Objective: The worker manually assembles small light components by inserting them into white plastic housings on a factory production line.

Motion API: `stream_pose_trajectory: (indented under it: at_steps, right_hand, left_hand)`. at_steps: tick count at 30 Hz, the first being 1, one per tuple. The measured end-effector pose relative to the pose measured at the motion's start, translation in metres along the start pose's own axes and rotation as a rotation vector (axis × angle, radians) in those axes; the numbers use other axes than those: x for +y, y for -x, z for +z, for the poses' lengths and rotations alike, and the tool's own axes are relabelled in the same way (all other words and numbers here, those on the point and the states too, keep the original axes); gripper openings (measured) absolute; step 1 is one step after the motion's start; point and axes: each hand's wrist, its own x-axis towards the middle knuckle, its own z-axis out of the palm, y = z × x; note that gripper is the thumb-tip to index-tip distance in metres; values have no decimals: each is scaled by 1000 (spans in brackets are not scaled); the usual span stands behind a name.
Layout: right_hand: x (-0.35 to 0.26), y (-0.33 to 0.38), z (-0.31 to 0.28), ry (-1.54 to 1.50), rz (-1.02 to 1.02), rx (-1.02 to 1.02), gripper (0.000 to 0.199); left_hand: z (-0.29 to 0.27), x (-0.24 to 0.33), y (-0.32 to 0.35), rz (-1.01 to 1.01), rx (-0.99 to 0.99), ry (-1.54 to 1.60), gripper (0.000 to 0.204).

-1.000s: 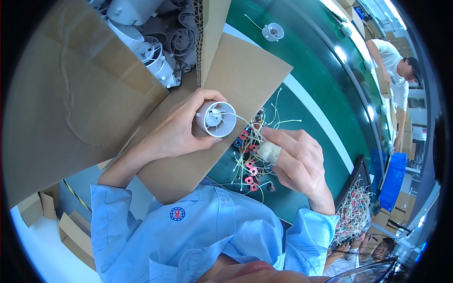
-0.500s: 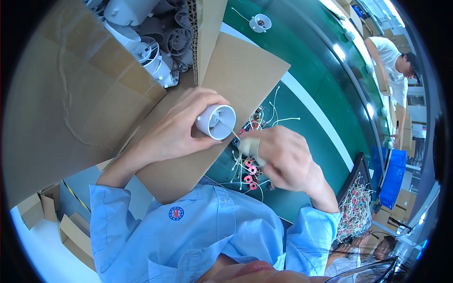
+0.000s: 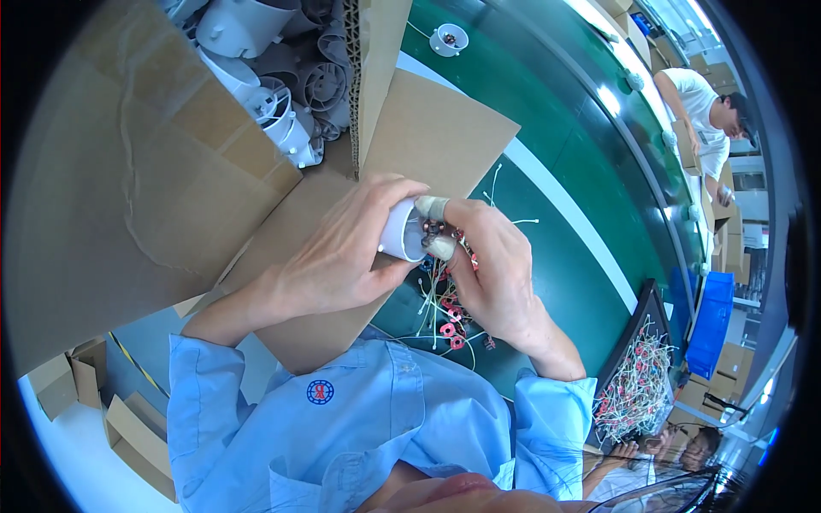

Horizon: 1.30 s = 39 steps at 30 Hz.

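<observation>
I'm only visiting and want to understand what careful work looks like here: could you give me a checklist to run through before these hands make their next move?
1. White cylinder held by the left hand: ok.
2. Small dark part pinched by the right hand at the cylinder's open end: ok.
3. Part fully seated inside: cannot tell; fingers cover much of it.
4. Pale coverings on the right thumb and a finger: ok.
5. Loose wired parts sorted neatly: not ok; they lie tangled.
6. More white cylinders in the cardboard box: ok.
</observation>
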Motion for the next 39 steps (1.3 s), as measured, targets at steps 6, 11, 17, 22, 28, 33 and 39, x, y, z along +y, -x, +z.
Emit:
stream_pose_trajectory:
  at_steps: [6,11,17,22,28,33,39]
  right_hand:
    - [3,2,8,101,-111,61,34]
    - [4,3,15,105,-152,65,35]
    - [4,3,12,258,-150,-3,33]
    - [3,-2,4,228,-65,-28,31]
    - [10,-3,6,3,62,-58,27]
    - [6,0,4,-135,204,-72,25]
    - [53,16,-28,-231,285,192,22]
  left_hand:
    - [-4,1,2,16,-18,-62,64]
    - [-2,-2,4,91,25,-147,63]
    - [0,-5,10,108,40,-127,62]
    - [1,-5,9,45,56,-9,60]
    - [1,-7,4,46,70,41,58]
    - [2,-2,1,39,59,39,58]
    - [-28,2,18,284,200,-579,45]
